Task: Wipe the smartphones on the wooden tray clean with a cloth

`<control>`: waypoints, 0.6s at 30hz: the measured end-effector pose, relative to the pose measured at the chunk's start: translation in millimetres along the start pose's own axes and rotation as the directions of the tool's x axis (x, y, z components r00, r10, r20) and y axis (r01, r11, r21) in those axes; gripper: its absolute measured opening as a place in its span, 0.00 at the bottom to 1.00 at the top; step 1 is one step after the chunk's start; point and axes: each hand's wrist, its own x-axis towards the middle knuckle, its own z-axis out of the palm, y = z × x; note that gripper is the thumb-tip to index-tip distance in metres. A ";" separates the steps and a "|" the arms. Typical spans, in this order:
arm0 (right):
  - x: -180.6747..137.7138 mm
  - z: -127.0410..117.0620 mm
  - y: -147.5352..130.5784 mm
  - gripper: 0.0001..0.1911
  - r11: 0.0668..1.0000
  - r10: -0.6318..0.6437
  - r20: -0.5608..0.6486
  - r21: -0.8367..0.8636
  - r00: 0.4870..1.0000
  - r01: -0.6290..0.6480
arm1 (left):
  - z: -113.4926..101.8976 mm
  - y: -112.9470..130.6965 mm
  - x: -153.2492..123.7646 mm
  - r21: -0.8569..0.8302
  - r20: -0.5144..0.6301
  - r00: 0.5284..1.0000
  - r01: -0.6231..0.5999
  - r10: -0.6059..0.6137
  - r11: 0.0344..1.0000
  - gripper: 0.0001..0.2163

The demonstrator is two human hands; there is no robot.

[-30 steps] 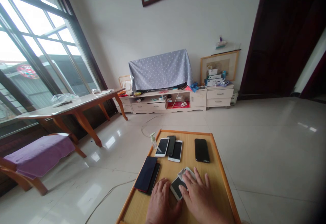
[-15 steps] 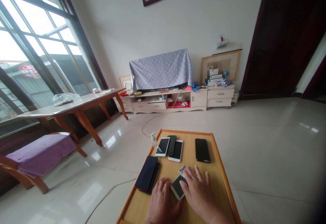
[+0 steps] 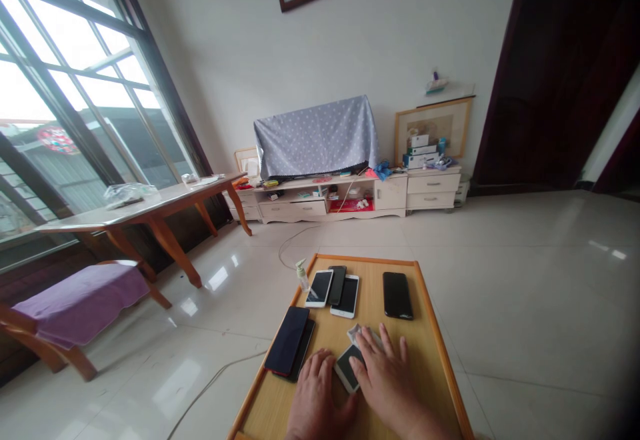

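Note:
A white phone lies face up near the front of a small wooden table. My left hand rests flat beside the phone's left edge, fingers together, touching it. Spread flat, my right hand presses a small white cloth onto the phone's screen. Only a corner of the cloth shows past my fingers.
Further up the table lie a black phone, three phones side by side and two stacked dark phones at the left edge. A small spray bottle stands at the far left corner. A cable crosses the tiled floor.
My right hand has slid the cloth slightly left and toward me over the phone's screen. My left hand has stayed in place.

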 end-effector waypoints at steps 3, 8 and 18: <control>-10.7 4.3 -13.6 0.28 0.987 -0.140 0.083 0.088 0.987 0.133 | 1.8 -3.1 0.5 0.011 0.026 1.000 -0.017 0.017 1.000 0.23; -7.1 -2.9 -11.7 0.27 0.993 -0.098 0.057 0.064 0.994 0.094 | 0.3 -2.3 0.4 0.018 0.017 1.000 -0.026 0.026 0.999 0.23; -12.8 -2.7 -17.9 0.27 0.985 -0.144 0.116 0.113 0.983 0.131 | 3.2 -7.1 0.4 0.032 0.041 0.999 -0.022 0.021 0.999 0.25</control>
